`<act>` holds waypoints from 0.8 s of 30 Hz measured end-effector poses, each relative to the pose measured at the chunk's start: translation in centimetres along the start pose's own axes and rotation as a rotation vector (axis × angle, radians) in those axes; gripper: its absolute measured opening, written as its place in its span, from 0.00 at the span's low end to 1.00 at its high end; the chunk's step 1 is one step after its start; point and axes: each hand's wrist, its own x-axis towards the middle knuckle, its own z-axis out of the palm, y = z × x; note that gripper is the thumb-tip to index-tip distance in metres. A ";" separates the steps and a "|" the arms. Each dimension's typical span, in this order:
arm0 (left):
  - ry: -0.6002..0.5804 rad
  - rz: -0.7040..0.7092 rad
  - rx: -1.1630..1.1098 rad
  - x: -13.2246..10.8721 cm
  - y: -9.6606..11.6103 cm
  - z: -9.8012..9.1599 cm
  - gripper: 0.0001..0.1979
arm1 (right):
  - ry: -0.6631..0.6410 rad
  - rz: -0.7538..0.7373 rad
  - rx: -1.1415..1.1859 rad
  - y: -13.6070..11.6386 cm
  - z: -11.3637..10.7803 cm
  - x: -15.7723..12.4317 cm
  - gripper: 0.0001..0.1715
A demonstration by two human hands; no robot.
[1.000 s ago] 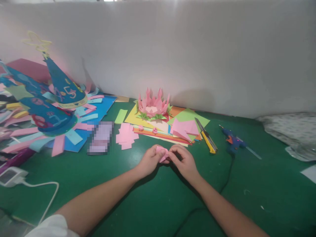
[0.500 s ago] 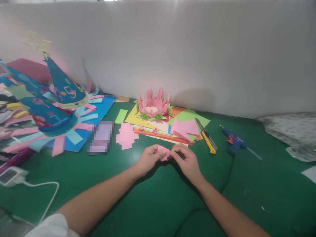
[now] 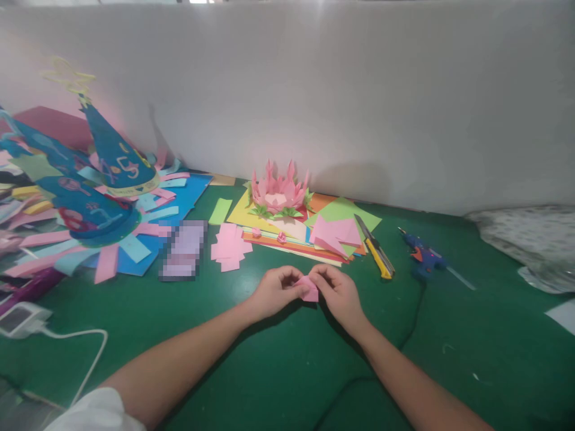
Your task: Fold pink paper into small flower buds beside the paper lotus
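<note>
A small folded pink paper piece [image 3: 309, 289] is pinched between both my hands just above the green table [image 3: 278, 365]. My left hand [image 3: 275, 292] grips its left side with curled fingers. My right hand [image 3: 338, 292] grips its right side, thumb and fingers pressed together. Just behind my hands lie a heap of small pink paper squares [image 3: 229, 246] and a stack of coloured paper sheets [image 3: 287, 236]. A pink paper lotus flower [image 3: 278, 193] with green leaves stands on that stack.
A yellow utility knife [image 3: 376, 254] and a blue glue gun [image 3: 422, 256] with its cable lie to the right. Blue paper cone hats [image 3: 112, 155] and paper strips crowd the left. A white charger with cord [image 3: 22, 320] sits at the near left. A white wall backs the table.
The pink piece has turned and dropped slightly between my fingers, and both hands have shifted a little to the right. Nothing else moved.
</note>
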 end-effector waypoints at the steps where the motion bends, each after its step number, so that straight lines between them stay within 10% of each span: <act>1: -0.007 -0.014 -0.023 0.0 0.0 0.0 0.13 | -0.002 0.009 0.008 0.0 0.0 0.0 0.10; 10: 0.221 -0.072 -0.391 0.3 1.2 0.0 0.17 | 0.011 -0.029 0.138 0.7 0.6 -0.1 0.11; 24: 0.140 -0.104 -0.431 0.2 1.1 0.2 0.21 | 0.036 -0.237 -0.143 0.0 0.3 0.0 0.03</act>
